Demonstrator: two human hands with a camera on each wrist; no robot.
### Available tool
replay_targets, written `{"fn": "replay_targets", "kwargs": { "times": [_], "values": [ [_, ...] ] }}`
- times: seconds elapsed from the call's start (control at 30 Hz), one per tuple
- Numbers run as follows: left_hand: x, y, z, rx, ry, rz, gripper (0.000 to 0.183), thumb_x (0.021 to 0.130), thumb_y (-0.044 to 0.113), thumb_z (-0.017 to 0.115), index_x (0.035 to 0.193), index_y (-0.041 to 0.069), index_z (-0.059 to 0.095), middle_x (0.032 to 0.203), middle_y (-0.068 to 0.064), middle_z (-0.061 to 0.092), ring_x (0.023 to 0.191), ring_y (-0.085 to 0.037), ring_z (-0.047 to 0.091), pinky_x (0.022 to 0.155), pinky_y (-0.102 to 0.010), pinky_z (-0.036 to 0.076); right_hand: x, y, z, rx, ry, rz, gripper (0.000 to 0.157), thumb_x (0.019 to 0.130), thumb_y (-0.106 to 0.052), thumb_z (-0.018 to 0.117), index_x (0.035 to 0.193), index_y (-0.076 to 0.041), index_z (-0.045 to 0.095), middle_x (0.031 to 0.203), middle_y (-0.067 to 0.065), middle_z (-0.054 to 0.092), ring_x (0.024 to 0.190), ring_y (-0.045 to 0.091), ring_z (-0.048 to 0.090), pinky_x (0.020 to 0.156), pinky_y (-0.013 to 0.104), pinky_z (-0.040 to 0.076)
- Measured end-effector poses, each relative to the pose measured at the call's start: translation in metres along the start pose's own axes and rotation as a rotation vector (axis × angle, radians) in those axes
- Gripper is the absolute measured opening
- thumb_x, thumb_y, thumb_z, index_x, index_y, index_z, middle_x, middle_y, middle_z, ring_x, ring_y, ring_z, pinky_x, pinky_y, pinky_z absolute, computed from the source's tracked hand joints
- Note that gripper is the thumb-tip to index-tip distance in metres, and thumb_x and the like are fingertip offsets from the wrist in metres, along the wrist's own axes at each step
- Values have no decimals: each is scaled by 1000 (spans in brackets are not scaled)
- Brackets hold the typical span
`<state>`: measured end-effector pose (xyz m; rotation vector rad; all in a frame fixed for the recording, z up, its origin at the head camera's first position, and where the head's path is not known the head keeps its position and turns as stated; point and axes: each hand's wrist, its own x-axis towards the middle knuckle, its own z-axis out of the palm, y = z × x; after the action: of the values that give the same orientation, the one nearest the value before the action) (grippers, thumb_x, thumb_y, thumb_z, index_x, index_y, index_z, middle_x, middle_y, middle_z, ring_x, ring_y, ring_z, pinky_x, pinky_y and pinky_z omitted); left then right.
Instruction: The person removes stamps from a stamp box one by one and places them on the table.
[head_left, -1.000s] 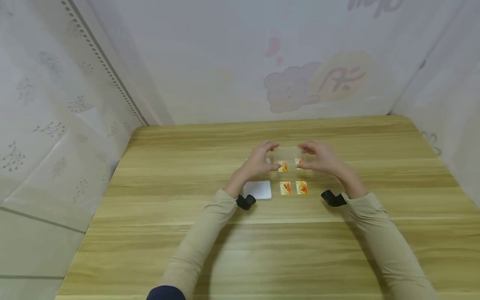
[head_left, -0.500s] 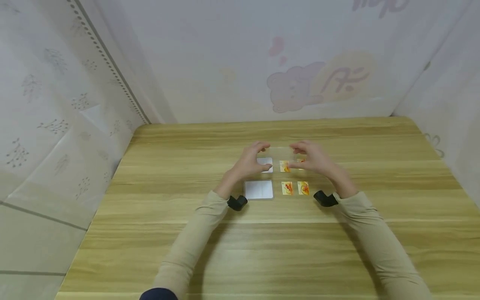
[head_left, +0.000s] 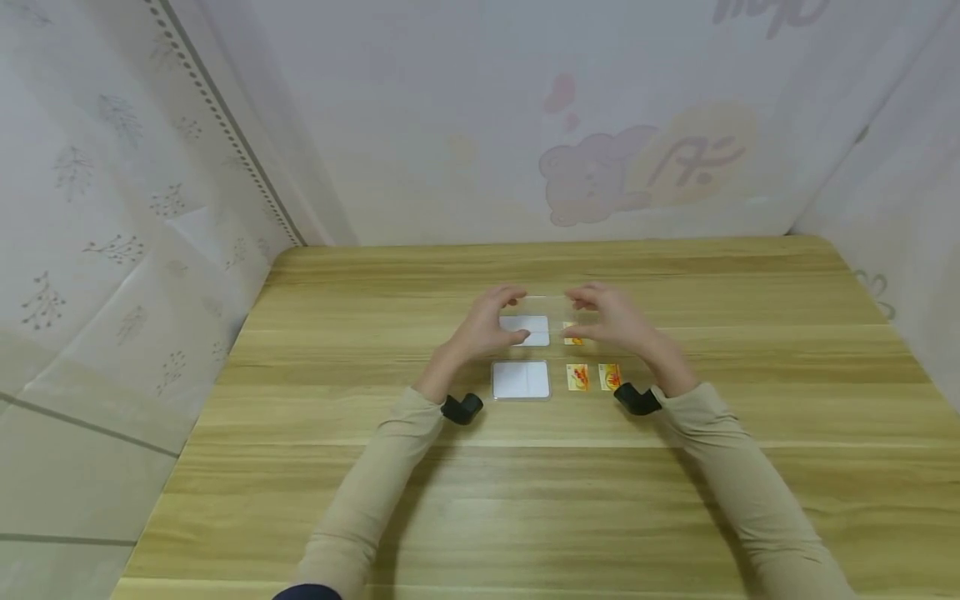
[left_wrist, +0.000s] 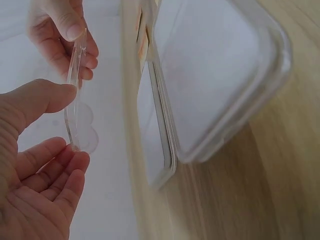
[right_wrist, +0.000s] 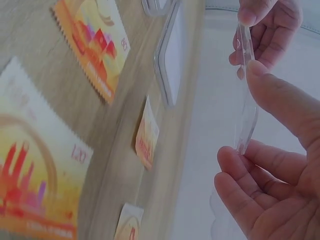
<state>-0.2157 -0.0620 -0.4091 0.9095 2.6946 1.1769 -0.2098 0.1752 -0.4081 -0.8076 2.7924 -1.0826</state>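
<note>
My left hand [head_left: 487, 323] and right hand [head_left: 613, 321] hold a thin clear plastic lid [left_wrist: 73, 105] by its opposite ends, raised above the table. Each thumb presses one long edge while the fingers support the other, as the right wrist view also shows of the lid [right_wrist: 245, 100]. Below and just in front lie two flat clear cases with white inside, a back case [head_left: 536, 330] and a front case [head_left: 521, 380]. Beside them lie colourful postage stamps, including a red-and-yellow stamp [head_left: 577, 377] and another stamp [head_left: 609, 376]. The right hand hides one stamp in the head view.
The wooden table [head_left: 480, 500] extends on all sides of the cases. A pale curtain-like wall [head_left: 420, 125] with printed drawings stands behind its far edge. Black wrist mounts [head_left: 637, 400] hang low near the right-hand stamps.
Both hands have moved left with the clear lid, from over the back stamps toward the back white case. More of both cases shows now.
</note>
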Motion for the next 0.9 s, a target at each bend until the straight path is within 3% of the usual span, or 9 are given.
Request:
{"fn": "replay_targets", "kwargs": {
  "times": [0.27, 0.9],
  "values": [
    [-8, -5, -6, 11, -1, -13, 59, 76, 6, 75, 127, -9, 50, 128, -19, 52, 112, -30, 51, 96, -40, 41, 6, -6, 9, 40, -15, 14, 67, 74, -18, 80, 125, 13, 50, 117, 27, 55, 102, 35, 56, 89, 46, 47],
    [-18, -16, -9, 27, -61, -97, 58, 74, 3, 75, 125, -10, 50, 121, -22, 53, 110, -32, 50, 94, -40, 42, 17, -10, 34, -29, -53, 19, 67, 70, -21, 83, 120, 12, 55, 109, 22, 59, 95, 32, 56, 82, 41, 49]
  ]
}}
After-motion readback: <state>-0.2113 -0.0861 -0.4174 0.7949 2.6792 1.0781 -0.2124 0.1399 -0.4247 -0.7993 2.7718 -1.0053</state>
